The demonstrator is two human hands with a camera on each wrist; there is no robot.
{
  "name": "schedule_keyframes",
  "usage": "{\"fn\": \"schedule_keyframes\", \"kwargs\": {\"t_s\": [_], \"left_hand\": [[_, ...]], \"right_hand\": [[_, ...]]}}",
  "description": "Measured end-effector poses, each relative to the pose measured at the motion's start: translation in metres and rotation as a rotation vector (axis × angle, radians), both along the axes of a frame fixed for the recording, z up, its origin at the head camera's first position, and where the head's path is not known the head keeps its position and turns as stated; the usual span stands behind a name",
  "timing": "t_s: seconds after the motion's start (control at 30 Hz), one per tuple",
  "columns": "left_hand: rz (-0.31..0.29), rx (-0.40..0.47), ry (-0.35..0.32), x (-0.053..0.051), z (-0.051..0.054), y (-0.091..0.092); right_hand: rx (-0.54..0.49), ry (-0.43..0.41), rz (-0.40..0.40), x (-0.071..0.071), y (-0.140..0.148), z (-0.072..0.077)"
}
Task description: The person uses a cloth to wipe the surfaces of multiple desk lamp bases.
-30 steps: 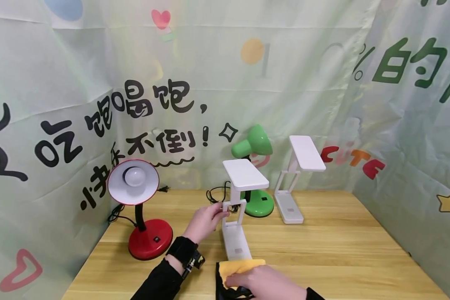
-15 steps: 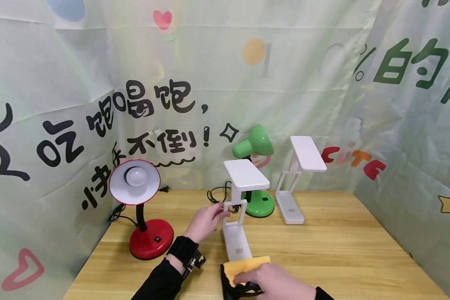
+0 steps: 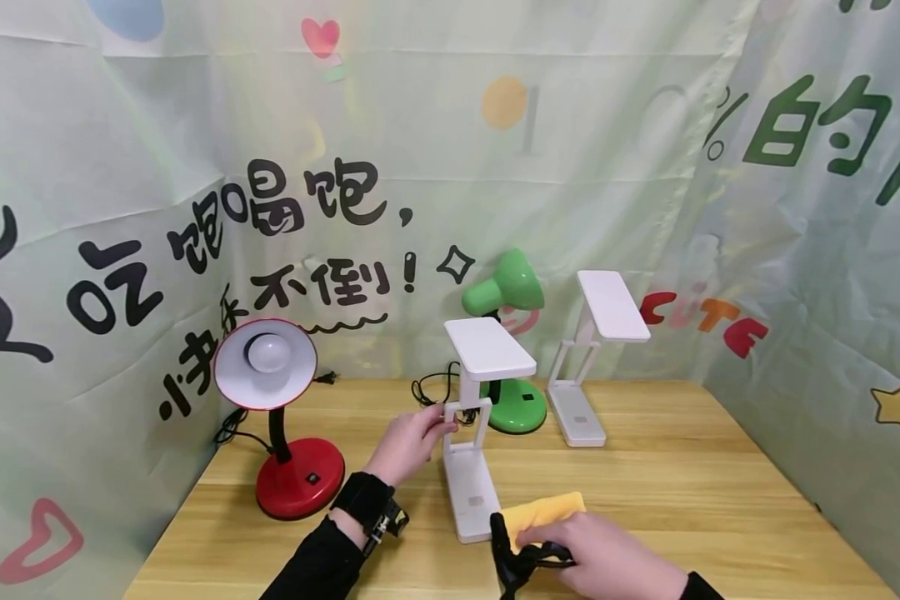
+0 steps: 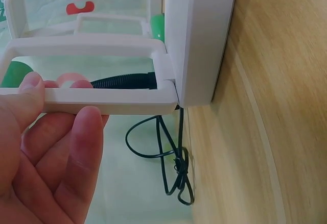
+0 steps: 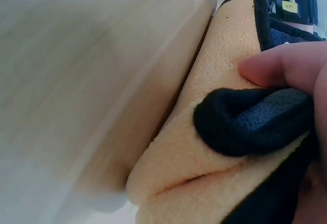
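Note:
A white folding desk lamp [image 3: 471, 492] stands upright mid-table. My left hand [image 3: 408, 446] pinches one side bar of its hinged frame; in the left wrist view, thumb and fingers of the hand [image 4: 56, 147] lie round the white bar [image 4: 110, 97]. My right hand [image 3: 611, 554] holds a folded yellow cloth [image 3: 543, 510] with black edging, at the front right corner of the lamp's base. The right wrist view shows the cloth [image 5: 225, 45] bunched under the fingers [image 5: 286, 66], its dark blue side folded outward.
A red lamp [image 3: 300, 479] stands at the left, its white-lined shade facing forward. Behind the middle lamp is a green lamp [image 3: 519, 407] with a coiled black cable [image 3: 437, 388]. A second white lamp [image 3: 577, 414] stands back right. Printed fabric [image 3: 450, 108] hangs round the wooden table.
My right hand has moved right with the cloth, off the front end of the white lamp's base, which now shows fully. My left hand keeps its place on the frame.

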State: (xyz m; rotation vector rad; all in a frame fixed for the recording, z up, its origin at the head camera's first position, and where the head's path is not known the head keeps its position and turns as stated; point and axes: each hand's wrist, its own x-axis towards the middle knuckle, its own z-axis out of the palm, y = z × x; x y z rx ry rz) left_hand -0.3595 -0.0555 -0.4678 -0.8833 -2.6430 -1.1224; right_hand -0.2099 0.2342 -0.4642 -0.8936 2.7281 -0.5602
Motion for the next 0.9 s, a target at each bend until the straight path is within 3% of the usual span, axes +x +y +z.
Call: {"fn": "schedule_keyframes", "kwargs": {"t_s": [0.27,0.6,0.73,0.8,0.9], "left_hand": [[0.01,-0.02,0.047,-0.003,-0.005,-0.001],[0.022,-0.016,0.034,-0.004,-0.005,-0.001],[0.024,-0.02,0.033,-0.003,-0.003,-0.001],[0.023,-0.021,0.036,-0.003,-0.003,-0.001],[0.023,-0.025,0.039,-0.004,-0.005,-0.001]], "right_hand": [[-0.001,0.057,0.1,-0.002,-0.013,-0.005],[-0.066,0.22,0.351,-0.004,-0.055,-0.008],[-0.074,0.277,0.406,-0.008,-0.073,-0.012],[-0.076,0.269,0.405,-0.009,-0.077,-0.013],[-0.096,0.191,0.374,-0.01,-0.076,-0.012]]}}
